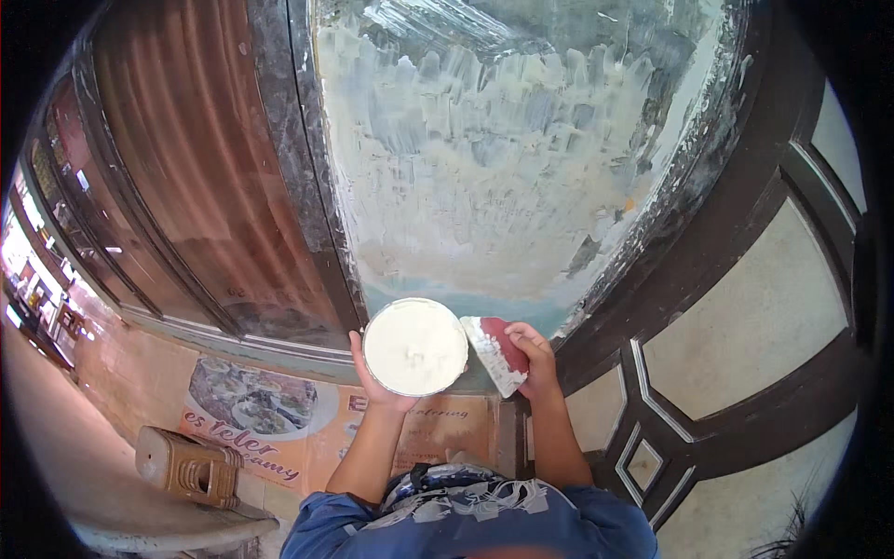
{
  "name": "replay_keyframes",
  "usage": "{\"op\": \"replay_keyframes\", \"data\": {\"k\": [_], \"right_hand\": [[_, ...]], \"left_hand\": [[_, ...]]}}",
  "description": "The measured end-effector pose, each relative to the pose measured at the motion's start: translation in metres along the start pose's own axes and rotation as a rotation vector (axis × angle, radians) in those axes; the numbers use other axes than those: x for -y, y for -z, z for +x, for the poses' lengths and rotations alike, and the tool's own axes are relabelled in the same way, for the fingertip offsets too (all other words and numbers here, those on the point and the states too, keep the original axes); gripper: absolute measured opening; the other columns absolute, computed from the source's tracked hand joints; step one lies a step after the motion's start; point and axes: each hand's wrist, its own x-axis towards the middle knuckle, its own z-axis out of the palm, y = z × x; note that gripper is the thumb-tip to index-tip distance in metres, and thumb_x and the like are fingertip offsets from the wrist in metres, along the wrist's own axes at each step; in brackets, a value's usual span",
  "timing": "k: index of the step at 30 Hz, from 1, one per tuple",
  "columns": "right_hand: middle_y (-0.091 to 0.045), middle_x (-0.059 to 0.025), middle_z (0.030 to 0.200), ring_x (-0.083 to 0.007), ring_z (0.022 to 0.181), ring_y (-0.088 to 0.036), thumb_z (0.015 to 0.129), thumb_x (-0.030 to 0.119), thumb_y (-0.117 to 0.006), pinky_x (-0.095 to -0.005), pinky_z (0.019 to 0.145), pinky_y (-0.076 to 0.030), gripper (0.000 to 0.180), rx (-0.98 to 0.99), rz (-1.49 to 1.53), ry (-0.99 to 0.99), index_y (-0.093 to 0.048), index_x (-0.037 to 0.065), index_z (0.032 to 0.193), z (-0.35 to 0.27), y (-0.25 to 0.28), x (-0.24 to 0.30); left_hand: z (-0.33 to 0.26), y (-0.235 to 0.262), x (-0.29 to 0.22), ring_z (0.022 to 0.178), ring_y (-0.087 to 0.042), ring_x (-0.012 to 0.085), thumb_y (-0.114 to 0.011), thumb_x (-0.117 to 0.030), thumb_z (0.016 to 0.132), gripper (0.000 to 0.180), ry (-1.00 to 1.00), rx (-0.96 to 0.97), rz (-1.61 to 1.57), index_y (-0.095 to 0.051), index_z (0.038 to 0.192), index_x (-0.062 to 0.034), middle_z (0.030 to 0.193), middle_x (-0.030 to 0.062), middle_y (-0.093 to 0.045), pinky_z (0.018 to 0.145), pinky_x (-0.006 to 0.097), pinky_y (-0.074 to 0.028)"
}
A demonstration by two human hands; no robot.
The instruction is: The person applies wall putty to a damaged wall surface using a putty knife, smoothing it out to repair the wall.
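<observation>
A round tub of off-white paste (pixel 415 347) rests in my left hand (pixel 383 389), whose fingers wrap its left side and go out of sight beneath it. My right hand (pixel 535 359) grips a red putty scraper (pixel 500 350) just right of the tub. White paste coats the scraper's left side and lower edge. The scraper's upper left corner is at the tub's rim; whether they touch I cannot tell. Beyond both hands stands a wall panel (pixel 484 177) smeared with whitish, streaky paste, greyer and patchier toward the top.
Dark frame strips (pixel 307 168) border the panel. To the left is a window with a reddish-brown curtain (pixel 177 158); to the right, a dark panelled door (pixel 745 317) with pale insets. A printed banner (pixel 270 419) covers part of the floor, near a brown carved stool-like object (pixel 191 466).
</observation>
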Motion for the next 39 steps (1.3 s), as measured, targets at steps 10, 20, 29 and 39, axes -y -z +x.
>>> {"op": "replay_keyframes", "data": {"k": [10,20,29,39], "right_hand": [[-0.069,-0.0093,0.091,-0.0161,0.078,-0.067,0.096,0.005,-0.051,-0.0278,0.07,-0.054,0.015,-0.126,-0.052,0.027,-0.063,0.001,0.105,0.009,0.034,-0.035],[-0.066,-0.0126,0.105,-0.0203,0.094,-0.068,0.098,0.003,-0.051,-0.0322,0.084,-0.055,0.015,0.003,-0.008,0.132,-0.058,0.0,0.111,-0.001,-0.006,0.009],[-0.065,-0.0093,0.107,-0.0168,0.093,-0.066,0.097,0.004,-0.057,-0.0297,0.083,-0.053,0.016,0.012,-0.149,0.185,-0.058,0.001,0.112,-0.03,-0.018,0.044],[-0.068,-0.011,0.111,-0.0122,0.095,-0.065,0.101,0.011,-0.058,-0.0258,0.082,-0.052,0.041,-0.01,-0.478,0.144,-0.047,0.002,0.139,-0.021,-0.039,0.06]], "left_hand": [[-0.01,0.021,-0.01,0.134,-0.045,0.0421,-0.035,-0.079,0.089,0.089,0.035,0.067,0.013,-0.043,0.147,-0.0128,0.151,0.0153,-0.043,0.104,0.069,-0.039],[-0.002,0.015,-0.024,0.135,-0.044,0.0379,-0.032,-0.081,0.089,0.09,-0.043,0.093,-0.025,-0.043,0.148,-0.0149,0.151,0.0116,-0.043,0.109,0.06,-0.038],[0.002,0.015,-0.012,0.137,-0.042,0.0391,-0.034,-0.084,0.086,0.091,-0.016,0.057,-0.113,-0.043,0.148,-0.0172,0.153,0.0114,-0.041,0.107,0.068,-0.036],[-0.001,0.006,-0.01,0.137,-0.037,0.0495,-0.032,-0.088,0.083,0.101,0.053,0.186,-0.129,-0.032,0.153,-0.0154,0.157,0.0174,-0.032,0.098,0.083,-0.03]]}}
